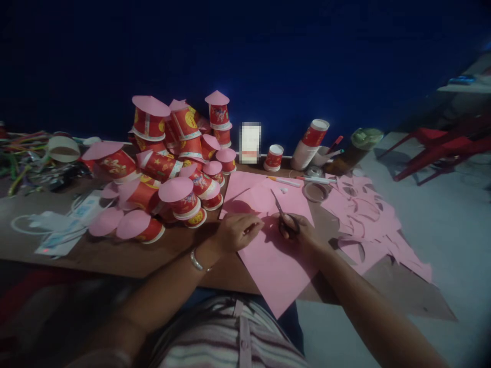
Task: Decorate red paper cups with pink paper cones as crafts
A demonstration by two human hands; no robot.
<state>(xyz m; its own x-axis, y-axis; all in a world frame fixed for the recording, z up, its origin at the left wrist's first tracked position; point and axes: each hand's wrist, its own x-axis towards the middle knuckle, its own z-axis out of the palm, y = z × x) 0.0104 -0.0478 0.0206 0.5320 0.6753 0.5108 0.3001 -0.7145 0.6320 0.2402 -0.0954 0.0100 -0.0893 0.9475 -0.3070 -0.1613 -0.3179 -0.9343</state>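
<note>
My right hand (297, 232) is closed around the handles of dark scissors (279, 204), whose blades point up and away over pink paper. Close by on the left, my left hand (241, 231) has its fingers curled together at the lower edge of a rounded pink paper piece (253, 199); whether they pinch it is hard to see. Beneath both hands lie large pink sheets (282, 276), one corner hanging over the table's front edge. Left of my hands stand and lie many red paper cups (183, 197) with pink cone tops.
Pink paper offcuts (368, 214) cover the table's right side. Behind my hands are pens (286, 181), a tape roll (315, 192), a small red cup (273, 158) and stacked cups (310, 143). A power strip (71, 225) lies at left; a red stool (441, 143) stands at right.
</note>
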